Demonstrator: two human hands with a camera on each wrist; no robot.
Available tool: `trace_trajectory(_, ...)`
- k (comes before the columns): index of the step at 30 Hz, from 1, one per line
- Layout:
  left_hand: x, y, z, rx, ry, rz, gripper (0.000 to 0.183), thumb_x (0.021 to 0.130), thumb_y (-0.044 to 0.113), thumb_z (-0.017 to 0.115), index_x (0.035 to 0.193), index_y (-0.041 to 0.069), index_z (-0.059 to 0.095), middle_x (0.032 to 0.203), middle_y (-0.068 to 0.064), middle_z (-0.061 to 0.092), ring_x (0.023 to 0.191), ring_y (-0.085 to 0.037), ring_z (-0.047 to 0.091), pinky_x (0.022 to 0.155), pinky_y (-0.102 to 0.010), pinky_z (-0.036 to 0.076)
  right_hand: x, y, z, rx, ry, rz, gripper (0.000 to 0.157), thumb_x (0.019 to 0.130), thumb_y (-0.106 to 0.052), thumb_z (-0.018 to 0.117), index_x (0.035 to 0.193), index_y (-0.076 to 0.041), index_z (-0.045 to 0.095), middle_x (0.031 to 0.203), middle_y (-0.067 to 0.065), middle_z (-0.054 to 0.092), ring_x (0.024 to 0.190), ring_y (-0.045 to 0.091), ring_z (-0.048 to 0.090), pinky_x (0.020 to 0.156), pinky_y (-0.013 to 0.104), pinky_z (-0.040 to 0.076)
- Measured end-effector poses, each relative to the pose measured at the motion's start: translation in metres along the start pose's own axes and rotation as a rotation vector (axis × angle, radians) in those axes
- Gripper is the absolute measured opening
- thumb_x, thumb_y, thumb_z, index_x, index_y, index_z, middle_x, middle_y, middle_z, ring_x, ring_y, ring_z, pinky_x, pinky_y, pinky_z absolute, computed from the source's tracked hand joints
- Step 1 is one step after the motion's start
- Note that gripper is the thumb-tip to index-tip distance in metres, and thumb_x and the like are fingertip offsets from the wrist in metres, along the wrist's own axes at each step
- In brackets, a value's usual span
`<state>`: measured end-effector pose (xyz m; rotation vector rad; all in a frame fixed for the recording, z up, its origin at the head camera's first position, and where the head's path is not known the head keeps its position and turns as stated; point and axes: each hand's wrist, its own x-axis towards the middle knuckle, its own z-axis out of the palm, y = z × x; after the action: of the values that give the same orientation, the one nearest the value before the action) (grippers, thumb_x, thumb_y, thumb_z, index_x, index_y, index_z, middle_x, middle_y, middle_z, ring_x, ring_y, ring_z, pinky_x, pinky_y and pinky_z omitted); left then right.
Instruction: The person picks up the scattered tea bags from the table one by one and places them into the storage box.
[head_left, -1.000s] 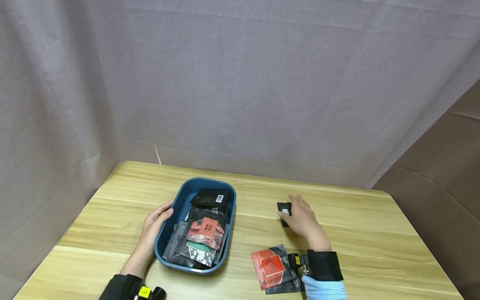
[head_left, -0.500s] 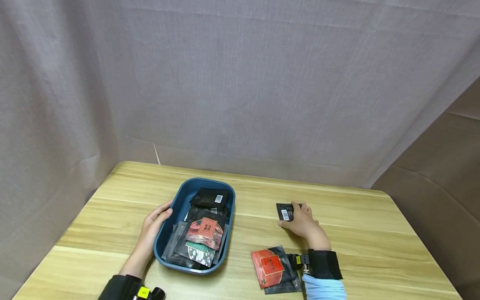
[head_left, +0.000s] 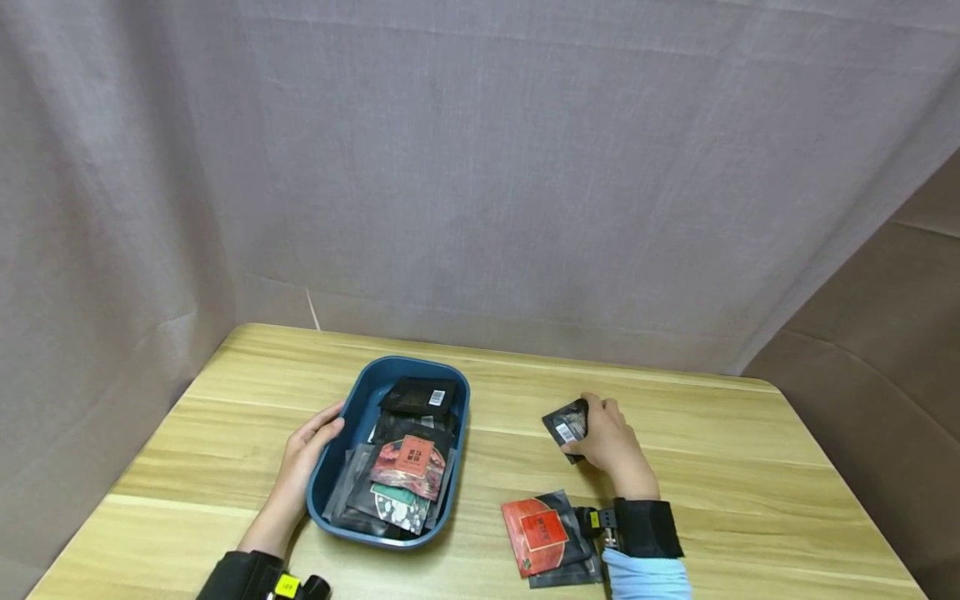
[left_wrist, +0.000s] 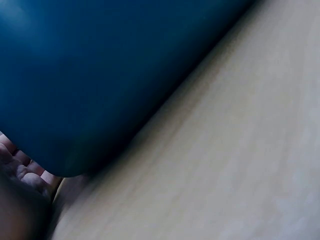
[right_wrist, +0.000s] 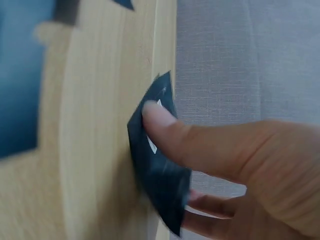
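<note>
My right hand (head_left: 609, 442) pinches a small black sachet (head_left: 564, 423) with a white barcode label. In the right wrist view the thumb (right_wrist: 160, 117) presses on the face of the sachet, which is bent and tilted, with other fingers behind it. On the left, my left hand (head_left: 309, 446) rests against the outer side of a blue plastic bin (head_left: 318, 496). Several flat pouches lie inside it, including a black pouch with a red label (head_left: 412, 458) on top. In the left wrist view the bin wall (left_wrist: 90, 75) hides part of the fingers.
Near my right wrist, a red and black pouch (head_left: 542, 533) overlaps another dark pouch (head_left: 570, 575) on the wooden table (head_left: 712, 467). A grey cloth (head_left: 480, 183) hangs behind the table's back edge.
My right hand has taken hold of the black sachet, which has turned and shifted slightly left and is now tilted in the fingers. My left hand and the bin stay nearly in place.
</note>
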<state>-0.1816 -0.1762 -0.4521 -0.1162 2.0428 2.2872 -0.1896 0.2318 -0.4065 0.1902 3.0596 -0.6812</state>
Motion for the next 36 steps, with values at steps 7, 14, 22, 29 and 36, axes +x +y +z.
trace_trajectory(7,0.000,0.000,0.000,0.004,0.001,0.002,0.050,0.104,0.028,0.052,0.146,0.001,0.046,0.149,-0.009,0.045,0.117,0.000,0.051,0.093,-0.015,0.044,-0.003,-0.004,-0.007,0.014,0.122,0.006,0.076,0.077,0.004,0.080,0.140,0.014,0.039,0.120,0.037,0.048,0.103,0.048,0.055,0.083,0.057,0.048)
trace_trajectory(14,0.000,0.000,0.001,-0.004,0.008,0.018,0.050,0.103,0.026,0.053,0.145,0.000,0.047,0.144,-0.002,0.050,0.117,-0.001,0.051,0.094,-0.016,0.044,-0.008,-0.008,-0.016,0.002,0.169,-0.002,0.052,0.085,0.002,0.070,0.131,0.011,0.050,0.118,0.034,0.060,0.100,0.048,0.061,0.076,0.059,0.050)
trace_trajectory(22,0.001,-0.002,0.001,-0.010,0.009,0.022,0.049,0.103,0.026,0.054,0.145,0.000,0.048,0.136,0.005,0.054,0.117,-0.001,0.051,0.094,-0.016,0.044,-0.011,-0.019,-0.023,-0.015,0.219,-0.045,0.039,0.091,-0.004,0.067,0.127,0.007,0.056,0.113,0.031,0.064,0.095,0.047,0.064,0.070,0.059,0.050)
trace_trajectory(29,0.001,-0.002,0.001,-0.006,0.012,0.029,0.049,0.103,0.025,0.054,0.144,0.000,0.048,0.137,0.004,0.054,0.116,-0.001,0.052,0.094,-0.016,0.044,-0.019,-0.039,-0.033,-0.004,0.285,-0.091,0.037,0.094,-0.003,0.062,0.129,0.006,0.056,0.116,0.032,0.063,0.097,0.049,0.063,0.071,0.060,0.050)
trace_trajectory(36,0.001,-0.002,0.000,-0.002,0.002,0.033,0.049,0.103,0.026,0.053,0.145,0.000,0.048,0.141,-0.002,0.051,0.116,-0.001,0.052,0.093,-0.016,0.045,-0.029,-0.068,-0.035,0.014,0.333,-0.188,0.032,0.093,0.001,0.062,0.125,0.004,0.060,0.115,0.029,0.065,0.099,0.048,0.064,0.074,0.060,0.052)
